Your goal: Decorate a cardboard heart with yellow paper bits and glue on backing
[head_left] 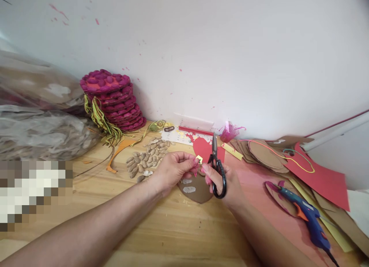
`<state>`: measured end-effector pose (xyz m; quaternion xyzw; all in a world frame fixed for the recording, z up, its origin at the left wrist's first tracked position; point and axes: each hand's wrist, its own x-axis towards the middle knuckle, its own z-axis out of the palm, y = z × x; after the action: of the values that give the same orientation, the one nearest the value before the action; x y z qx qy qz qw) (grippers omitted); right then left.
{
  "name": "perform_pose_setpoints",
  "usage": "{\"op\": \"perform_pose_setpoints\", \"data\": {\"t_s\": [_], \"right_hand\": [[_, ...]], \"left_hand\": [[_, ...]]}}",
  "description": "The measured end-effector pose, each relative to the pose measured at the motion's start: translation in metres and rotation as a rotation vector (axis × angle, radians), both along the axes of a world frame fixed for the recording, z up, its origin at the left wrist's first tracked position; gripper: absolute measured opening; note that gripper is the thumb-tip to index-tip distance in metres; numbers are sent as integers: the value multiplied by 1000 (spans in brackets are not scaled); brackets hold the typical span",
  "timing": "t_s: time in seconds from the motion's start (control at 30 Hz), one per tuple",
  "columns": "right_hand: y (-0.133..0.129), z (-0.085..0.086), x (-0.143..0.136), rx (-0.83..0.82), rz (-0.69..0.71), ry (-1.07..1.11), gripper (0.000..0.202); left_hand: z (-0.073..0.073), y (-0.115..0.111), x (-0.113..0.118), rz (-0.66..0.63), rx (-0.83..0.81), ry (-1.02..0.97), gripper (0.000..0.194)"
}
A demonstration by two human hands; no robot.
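The left hand (180, 168) is pinching a small yellow piece (199, 159) between thumb and fingertips, well forward of the counter's (173, 236) near side. The piece is showing an angular outline and a darker centre; its finer detail is staying too small to read. The right hand (227, 180) is gripping black-handled scissors (214, 159), fingers curling about the loops, the metal blades pointing toward the back edge. Whether the right thumb is touching the piece cannot be told. Below, flat brown cardboard (198, 194) is tapering to a point and bearing pale, oval shells (189, 189). Rough, tan peanuts (150, 157) are lying left of it; knobbly magenta discs (111, 100) are standing stacked by the back edge.
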<state>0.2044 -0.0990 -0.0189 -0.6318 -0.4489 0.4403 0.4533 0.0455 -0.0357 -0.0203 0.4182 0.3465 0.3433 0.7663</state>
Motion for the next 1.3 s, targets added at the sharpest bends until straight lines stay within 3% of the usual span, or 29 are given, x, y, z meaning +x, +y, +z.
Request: {"op": "perform_pose_setpoints", "data": {"t_s": [0.17, 0.33, 1.3], "right_hand": [[-3, -2, 11, -33, 143, -80, 44], [-8, -2, 14, -1, 290, -243, 37], [-8, -7, 10, -110, 277, -249, 31]], "left_hand": [[8, 10, -5, 86, 1, -43, 32], [14, 15, -9, 149, 1, -112, 32], [12, 15, -7, 234, -56, -199, 25]]}}
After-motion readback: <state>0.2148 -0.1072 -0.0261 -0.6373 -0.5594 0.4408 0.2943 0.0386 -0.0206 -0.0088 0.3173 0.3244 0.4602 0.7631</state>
